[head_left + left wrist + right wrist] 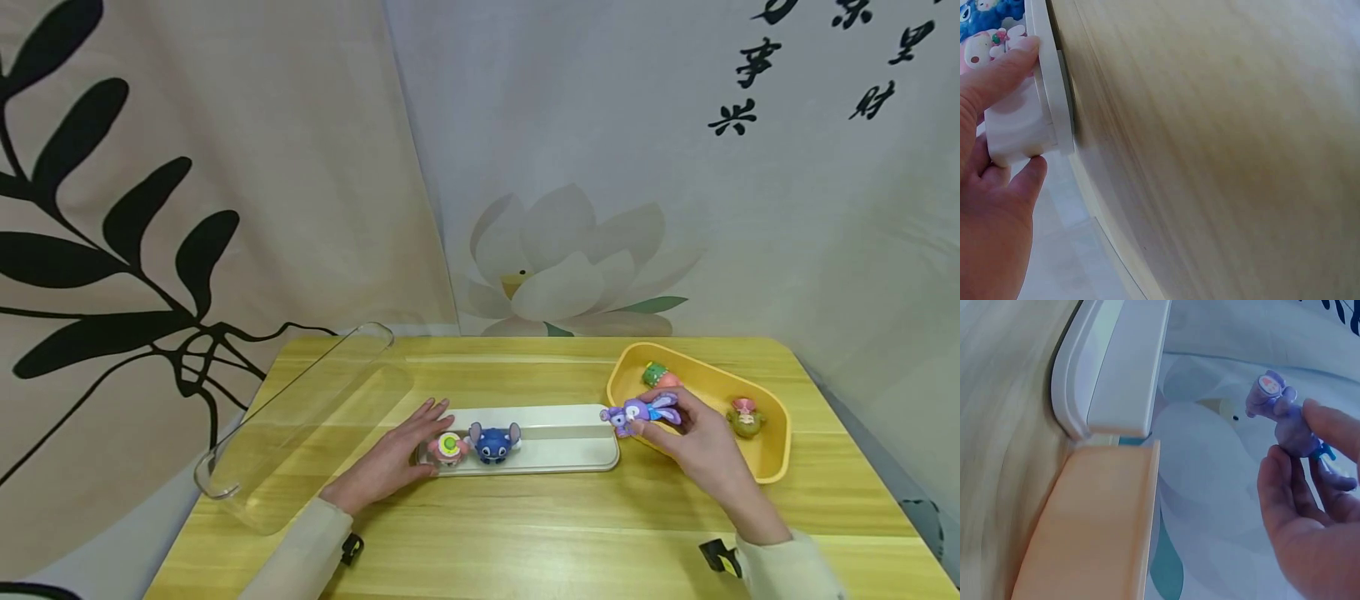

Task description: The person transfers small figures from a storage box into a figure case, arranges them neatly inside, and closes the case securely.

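Note:
My right hand (701,442) pinches a purple rabbit figurine (637,410) between thumb and fingers, above the left rim of a yellow tray (780,442). In the right wrist view the figurine (1294,432) is held up in the air, tilted. A long white display base (562,454) lies on the table, and my left hand (393,458) grips its left end, thumb on the near edge. On the base stand a blue big-eared figurine (493,444) and, beside the left fingers, a pink figurine (447,448) with a yellow-green top.
In the yellow tray lie a green-and-pink figurine (660,375) and an olive figurine with a pink top (745,417). A long clear plastic cover (300,433) lies at the left, over the edge of the wooden table (487,542). Printed cloth (600,167) hangs behind.

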Action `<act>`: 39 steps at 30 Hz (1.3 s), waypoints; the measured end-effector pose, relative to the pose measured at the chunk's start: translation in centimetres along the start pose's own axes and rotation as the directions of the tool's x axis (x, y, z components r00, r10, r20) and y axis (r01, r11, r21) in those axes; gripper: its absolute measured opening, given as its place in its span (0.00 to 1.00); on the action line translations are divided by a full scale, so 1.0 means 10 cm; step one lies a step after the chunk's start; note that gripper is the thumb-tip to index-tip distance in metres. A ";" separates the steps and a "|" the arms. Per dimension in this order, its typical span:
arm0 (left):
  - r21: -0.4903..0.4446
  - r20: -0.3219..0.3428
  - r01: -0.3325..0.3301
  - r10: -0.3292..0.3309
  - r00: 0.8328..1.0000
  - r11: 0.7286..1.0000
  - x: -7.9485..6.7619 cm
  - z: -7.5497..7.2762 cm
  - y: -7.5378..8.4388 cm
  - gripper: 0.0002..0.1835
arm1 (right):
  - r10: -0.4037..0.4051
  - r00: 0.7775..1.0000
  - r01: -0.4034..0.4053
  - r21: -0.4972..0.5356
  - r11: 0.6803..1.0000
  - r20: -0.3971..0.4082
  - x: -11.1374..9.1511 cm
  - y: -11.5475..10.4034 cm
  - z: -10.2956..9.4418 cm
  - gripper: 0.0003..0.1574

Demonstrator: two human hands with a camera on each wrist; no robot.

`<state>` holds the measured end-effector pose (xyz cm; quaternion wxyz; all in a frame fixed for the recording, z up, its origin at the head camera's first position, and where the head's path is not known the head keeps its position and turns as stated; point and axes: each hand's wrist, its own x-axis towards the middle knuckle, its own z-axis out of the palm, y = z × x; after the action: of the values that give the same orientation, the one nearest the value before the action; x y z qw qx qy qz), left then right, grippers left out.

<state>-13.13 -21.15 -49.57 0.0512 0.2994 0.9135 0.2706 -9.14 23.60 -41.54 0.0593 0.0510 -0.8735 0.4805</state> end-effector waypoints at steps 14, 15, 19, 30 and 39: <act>-0.016 0.000 -0.003 0.003 1.000 1.000 -0.02 0.00 -0.01 0.45 | -0.134 0.988 0.130 0.046 0.990 0.081 0.04 -0.07 0.48 0.20; -0.017 -0.001 -0.003 0.003 1.000 1.000 -0.02 0.00 -0.01 0.46 | -0.140 0.987 0.138 0.029 0.990 0.081 0.04 -0.08 0.52 0.20; -0.019 0.000 -0.004 0.004 1.000 1.000 -0.01 0.00 -0.01 0.46 | -0.181 0.979 0.185 -0.047 0.982 0.094 0.06 -0.12 0.65 0.20; -0.018 0.004 -0.004 0.004 1.000 1.000 -0.01 0.00 -0.01 0.46 | -0.278 0.944 0.313 -0.211 0.926 0.180 0.10 -0.12 0.97 0.24; -0.027 -0.001 0.001 -0.001 1.000 1.000 -0.01 0.00 -0.01 0.46 | -0.371 0.903 0.421 -0.269 0.866 0.219 0.15 -0.07 1.10 0.24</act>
<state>-13.12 -21.25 -49.67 0.0548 0.2979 0.9099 0.2833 -11.11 13.86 -46.61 0.0937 0.2579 -0.9105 0.3095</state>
